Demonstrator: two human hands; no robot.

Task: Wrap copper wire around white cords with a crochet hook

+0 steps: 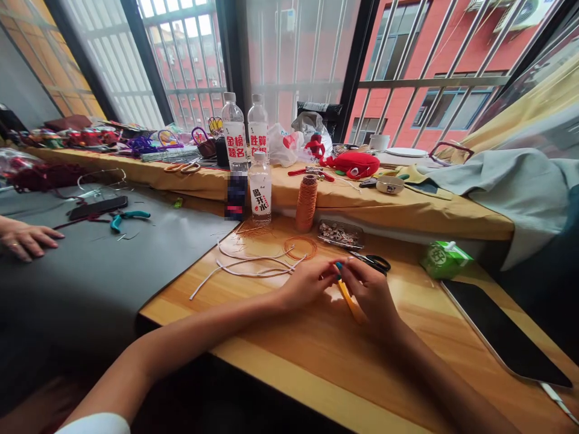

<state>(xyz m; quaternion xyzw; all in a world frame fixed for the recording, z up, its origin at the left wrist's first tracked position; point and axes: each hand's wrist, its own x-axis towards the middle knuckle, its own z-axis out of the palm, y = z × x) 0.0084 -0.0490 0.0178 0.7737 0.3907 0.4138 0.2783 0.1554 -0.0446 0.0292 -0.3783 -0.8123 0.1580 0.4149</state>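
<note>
Fingers of the left hand and right hand are pinching a small blue-green piece where the fingertips are meeting, above the wooden table. An orange strip is slanting below them (whether it is joining the piece, one cannot tell). Handling seems to be midway: the piece is not yet set down, white cords are lying loose beyond the left hand, and scissors are resting ungripped behind the right.

On the table, cords are laid left of the left hand. Behind the right hand, scissors are set. Tablet is placed at right, carton behind.
</note>
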